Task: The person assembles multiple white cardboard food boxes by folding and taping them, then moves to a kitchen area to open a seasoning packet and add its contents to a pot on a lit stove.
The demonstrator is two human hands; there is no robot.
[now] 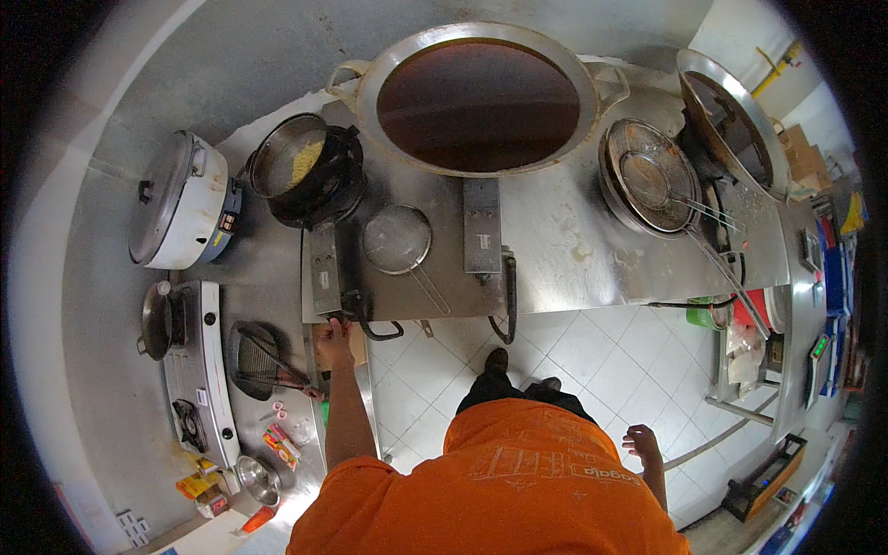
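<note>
My left hand reaches to the front edge of the counter, just below a grey metal control box. Its fingers are closed against the lower end of that box, and what they grip is hidden. Behind the box, a dark pan with pale yellow noodles in it stands on a black burner. A round fine-mesh strainer lies flat to the right of the box. Away from the counter, my right hand hangs at my side over the tiled floor, fingers loosely bent and apart, holding nothing.
A large wok of dark liquid sits at the back; another wok stands far right. Stacked strainers rest on the right counter, handles over its edge. At left are a lidded cooker, a tabletop stove and a grill pan.
</note>
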